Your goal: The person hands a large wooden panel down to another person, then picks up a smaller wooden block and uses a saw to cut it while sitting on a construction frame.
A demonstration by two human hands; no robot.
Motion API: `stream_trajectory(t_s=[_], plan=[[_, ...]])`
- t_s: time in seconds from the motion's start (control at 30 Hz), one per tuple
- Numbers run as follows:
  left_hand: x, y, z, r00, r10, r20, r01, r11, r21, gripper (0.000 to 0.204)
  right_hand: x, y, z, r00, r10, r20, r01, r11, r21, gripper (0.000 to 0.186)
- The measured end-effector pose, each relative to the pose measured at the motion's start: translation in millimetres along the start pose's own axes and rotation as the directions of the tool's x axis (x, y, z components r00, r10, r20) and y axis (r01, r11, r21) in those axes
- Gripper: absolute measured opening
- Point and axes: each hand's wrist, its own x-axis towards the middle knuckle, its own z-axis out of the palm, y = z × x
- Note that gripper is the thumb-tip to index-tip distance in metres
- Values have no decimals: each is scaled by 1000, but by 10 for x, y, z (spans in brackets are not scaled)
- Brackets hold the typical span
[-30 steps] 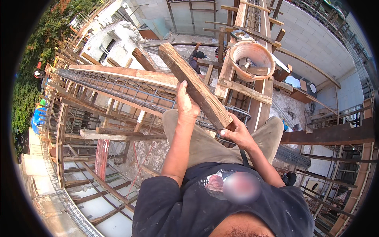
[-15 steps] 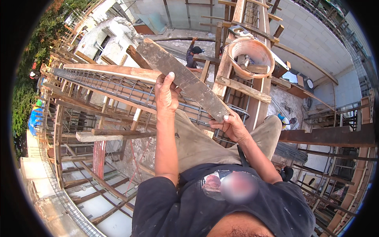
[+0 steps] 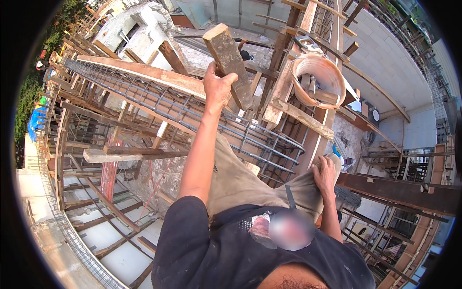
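Note:
My left hand point(image 3: 219, 86) grips a short, thick, weathered wooden board point(image 3: 226, 50), raised over a long rebar cage point(image 3: 260, 139) in timber formwork. My right hand point(image 3: 325, 176) rests on my right knee, fingers apart and loosely bent, holding nothing. Right of the board, an orange-white bucket point(image 3: 339, 84) with wood offcuts or tools inside sits on the formwork, with a crosswise plank point(image 3: 301, 118) beside it. A handsaw point(image 3: 308, 44) lies just beyond the bucket. My trousered legs are below the cage's near end.
Timber scaffolding point(image 3: 120, 149) and open drops surround me. A co-worker point(image 3: 245, 55) is partly hidden below, behind the board. A block wall point(image 3: 392, 62) stands at right, a dark beam point(image 3: 394, 192) runs beside my right knee, and broken concrete point(image 3: 134, 26) is at upper left.
My left hand has raised the board away from me, turning it more upright. My right hand has let go of the board and moved down right onto my knee.

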Motion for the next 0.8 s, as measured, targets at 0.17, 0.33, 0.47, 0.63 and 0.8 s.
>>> stream_trajectory(t_s=[0.17, 0.33, 0.47, 0.63, 0.8], plan=[[207, -737, 133, 995, -86, 52, 80, 991, 108, 50, -1, -11, 93, 996, 83, 30, -80, 994, -80, 46], [175, -1422, 176, 967, -224, 120, 210, 970, 123, 52, 94, -52, 98, 995, 84, 52, -72, 976, -203, 46], [65, -1900, 113, 960, -265, 87, 244, 949, 199, 54, 136, -111, 113, 995, 74, 68, -58, 976, -208, 44], [-97, -2086, 99, 846, -516, 134, 478, 845, 239, 61, 168, -154, 75, 991, 100, 89, -75, 967, -244, 39], [-180, -2333, 67, 758, -647, 84, 596, 739, 313, 75, 223, -238, 65, 985, 117, 128, -82, 964, -253, 35]])
